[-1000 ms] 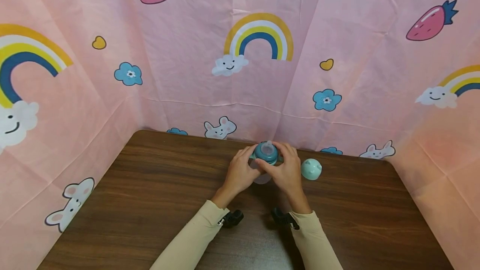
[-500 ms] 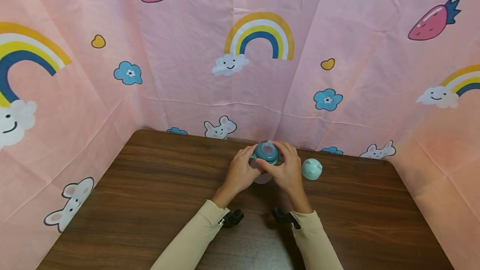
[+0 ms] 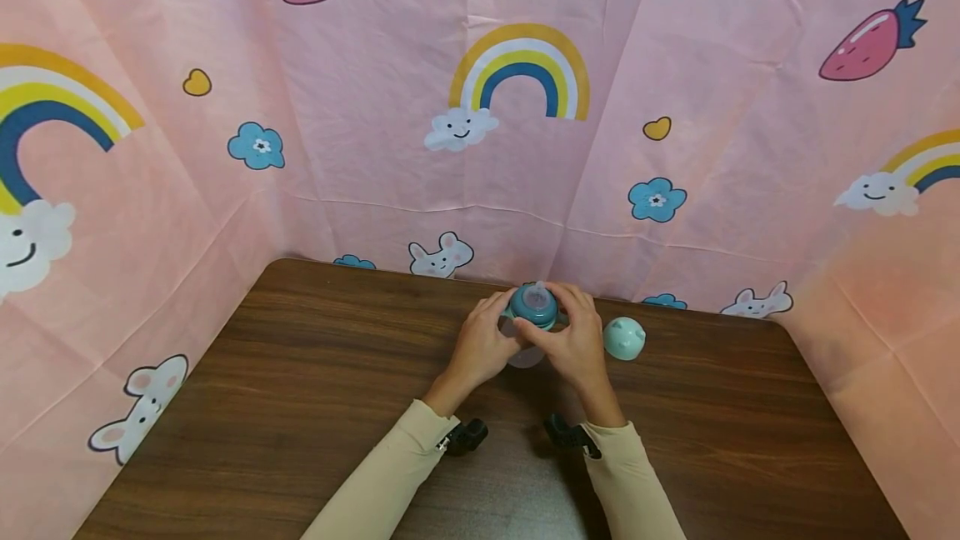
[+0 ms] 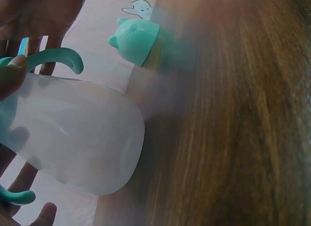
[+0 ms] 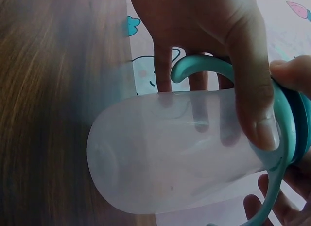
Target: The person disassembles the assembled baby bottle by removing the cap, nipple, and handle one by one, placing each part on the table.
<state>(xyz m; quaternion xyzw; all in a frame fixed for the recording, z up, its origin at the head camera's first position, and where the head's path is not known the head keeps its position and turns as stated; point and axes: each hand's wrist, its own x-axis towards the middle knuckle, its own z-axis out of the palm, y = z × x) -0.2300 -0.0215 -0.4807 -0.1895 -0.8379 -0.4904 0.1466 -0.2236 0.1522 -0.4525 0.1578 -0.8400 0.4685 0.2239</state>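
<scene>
Both hands hold a baby bottle with a cloudy see-through body (image 4: 82,129), near the far table edge. A mint ring with two curved handles (image 5: 201,65) sits round its neck, under a dark teal collar (image 3: 534,315) and clear nipple (image 3: 537,298). My left hand (image 3: 483,340) grips the body and ring from the left, its thumb (image 5: 265,129) pressed near the ring. The right hand (image 3: 570,336) curls round the collar from the right, its thumb crossing the front. Whether the base touches the table is unclear.
To the right of the bottle, a mint animal-shaped cap (image 3: 624,338) with small ears stands on the brown wooden table (image 3: 337,373). A pink printed curtain (image 3: 375,173) rises behind the table and on both sides.
Both hands keep the same grip in nearly the same place. The collar and nipple have shifted very slightly to the right. The cap has not moved on the table.
</scene>
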